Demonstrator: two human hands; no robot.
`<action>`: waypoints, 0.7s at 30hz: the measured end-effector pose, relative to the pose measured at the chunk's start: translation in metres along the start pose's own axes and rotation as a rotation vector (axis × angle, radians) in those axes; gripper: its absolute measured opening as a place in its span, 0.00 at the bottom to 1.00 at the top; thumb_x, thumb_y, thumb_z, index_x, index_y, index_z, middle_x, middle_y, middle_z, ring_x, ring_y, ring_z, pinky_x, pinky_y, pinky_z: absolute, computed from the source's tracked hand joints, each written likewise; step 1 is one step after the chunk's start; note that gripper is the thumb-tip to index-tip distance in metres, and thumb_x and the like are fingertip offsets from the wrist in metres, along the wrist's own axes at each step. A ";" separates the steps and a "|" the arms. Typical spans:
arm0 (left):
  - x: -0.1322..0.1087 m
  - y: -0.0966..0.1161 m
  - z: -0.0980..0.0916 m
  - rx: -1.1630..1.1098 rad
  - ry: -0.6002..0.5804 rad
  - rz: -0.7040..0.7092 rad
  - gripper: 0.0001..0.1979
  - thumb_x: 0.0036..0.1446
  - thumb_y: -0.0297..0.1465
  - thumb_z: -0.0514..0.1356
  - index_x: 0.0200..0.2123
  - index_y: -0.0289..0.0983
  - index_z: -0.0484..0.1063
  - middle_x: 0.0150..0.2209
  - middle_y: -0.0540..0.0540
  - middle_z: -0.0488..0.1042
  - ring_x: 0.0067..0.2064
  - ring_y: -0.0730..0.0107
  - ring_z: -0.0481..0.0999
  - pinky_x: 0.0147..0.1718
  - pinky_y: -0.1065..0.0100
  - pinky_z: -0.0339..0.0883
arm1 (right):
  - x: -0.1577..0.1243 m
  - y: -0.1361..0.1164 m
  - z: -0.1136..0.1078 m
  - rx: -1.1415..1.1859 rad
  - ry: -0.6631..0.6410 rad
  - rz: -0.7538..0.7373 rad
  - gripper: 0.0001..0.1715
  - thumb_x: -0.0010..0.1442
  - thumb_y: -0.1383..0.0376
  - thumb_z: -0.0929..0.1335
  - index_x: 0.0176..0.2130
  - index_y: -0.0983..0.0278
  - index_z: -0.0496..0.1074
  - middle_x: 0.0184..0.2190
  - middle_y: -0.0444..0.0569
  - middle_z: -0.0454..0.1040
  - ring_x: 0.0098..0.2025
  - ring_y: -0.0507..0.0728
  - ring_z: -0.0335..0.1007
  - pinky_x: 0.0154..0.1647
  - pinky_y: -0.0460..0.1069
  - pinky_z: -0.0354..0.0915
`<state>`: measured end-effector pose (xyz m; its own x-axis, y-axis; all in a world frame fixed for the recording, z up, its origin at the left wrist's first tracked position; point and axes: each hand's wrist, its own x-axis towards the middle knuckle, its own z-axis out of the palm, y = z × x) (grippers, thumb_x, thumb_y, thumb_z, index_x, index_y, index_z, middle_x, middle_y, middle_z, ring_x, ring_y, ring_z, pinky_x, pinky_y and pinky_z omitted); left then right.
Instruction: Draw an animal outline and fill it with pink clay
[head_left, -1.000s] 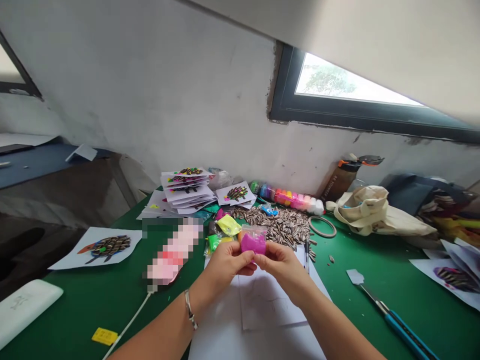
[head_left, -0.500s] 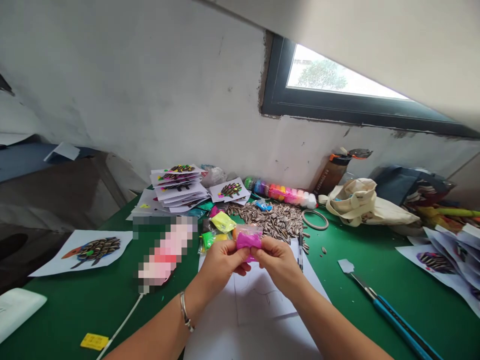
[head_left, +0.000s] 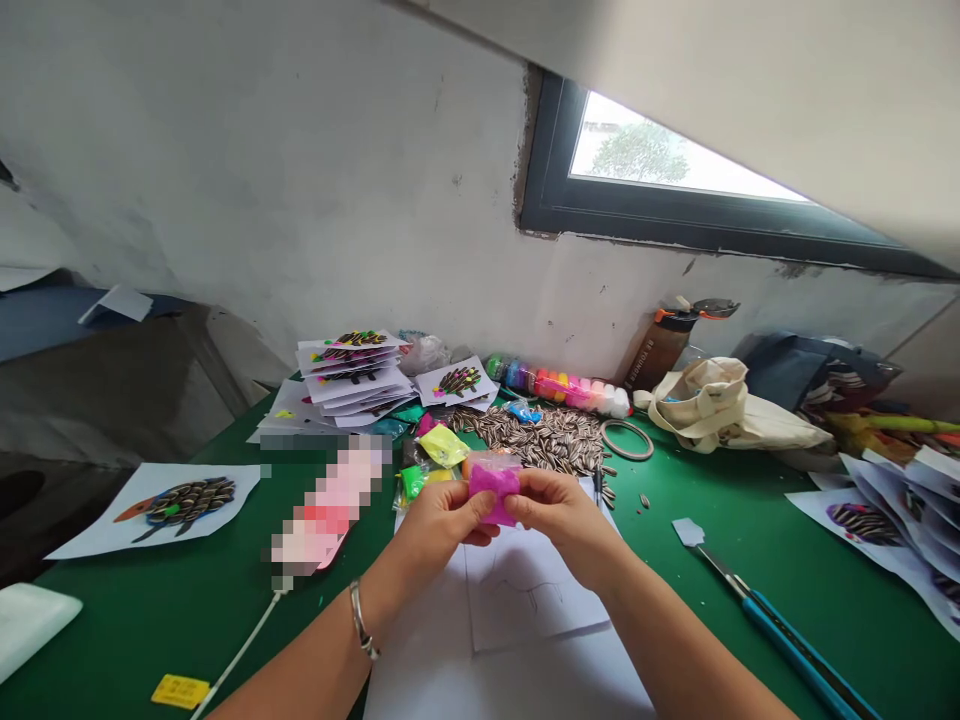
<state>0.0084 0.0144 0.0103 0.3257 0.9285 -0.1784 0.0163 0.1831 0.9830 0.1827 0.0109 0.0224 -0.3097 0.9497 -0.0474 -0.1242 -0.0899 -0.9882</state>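
Observation:
Between my two hands is a small clear bag of bright pink modelling clay [head_left: 493,488], held up above the paper. My left hand [head_left: 448,515] pinches its left side, thumb in front. On the other side, the fingers and thumb of my right hand [head_left: 553,510] grip the bag's right edge. Below them lies a white sheet [head_left: 525,600] with a faint pencil drawing of an animal. Just behind my hands sit bags of yellow clay [head_left: 444,446] and green clay [head_left: 412,482], beside a heap of striped sunflower seeds [head_left: 559,435].
Stacked seed pictures [head_left: 352,385] stand back left; more pictures [head_left: 870,515] lie right. A blue utility knife [head_left: 787,640] rests at right, blade side away from me. A tape ring [head_left: 627,440], a cloth bag [head_left: 701,400] and a brown bottle [head_left: 660,345] are behind. A pixelated pink item with a white cable [head_left: 244,650] lies left.
The pink bag now shows more of its front between my hands, as my fingers have shifted slightly apart on it. Both hands still hold it in nearly the same place.

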 end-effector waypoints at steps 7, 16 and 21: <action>-0.002 0.004 0.001 0.077 0.019 0.061 0.24 0.48 0.50 0.65 0.31 0.32 0.80 0.27 0.42 0.79 0.27 0.66 0.77 0.29 0.67 0.72 | -0.001 -0.002 -0.001 -0.023 -0.048 0.010 0.16 0.50 0.55 0.75 0.32 0.67 0.79 0.23 0.43 0.67 0.27 0.49 0.55 0.29 0.46 0.53; -0.007 0.012 0.001 0.058 -0.035 0.020 0.25 0.47 0.50 0.66 0.34 0.31 0.80 0.32 0.39 0.79 0.34 0.63 0.77 0.34 0.65 0.71 | -0.001 0.005 -0.002 -0.015 0.017 0.013 0.18 0.48 0.55 0.75 0.33 0.67 0.80 0.24 0.46 0.71 0.28 0.53 0.61 0.32 0.49 0.58; -0.006 0.009 0.000 0.078 -0.012 0.091 0.23 0.51 0.46 0.65 0.37 0.31 0.79 0.34 0.41 0.77 0.34 0.66 0.74 0.32 0.68 0.68 | -0.001 0.005 -0.001 -0.026 0.019 -0.029 0.18 0.47 0.54 0.75 0.31 0.67 0.81 0.23 0.46 0.72 0.27 0.51 0.60 0.30 0.48 0.57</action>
<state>0.0063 0.0111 0.0201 0.3408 0.9360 -0.0880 0.0595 0.0719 0.9956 0.1828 0.0101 0.0179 -0.2880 0.9574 -0.0211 -0.1084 -0.0545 -0.9926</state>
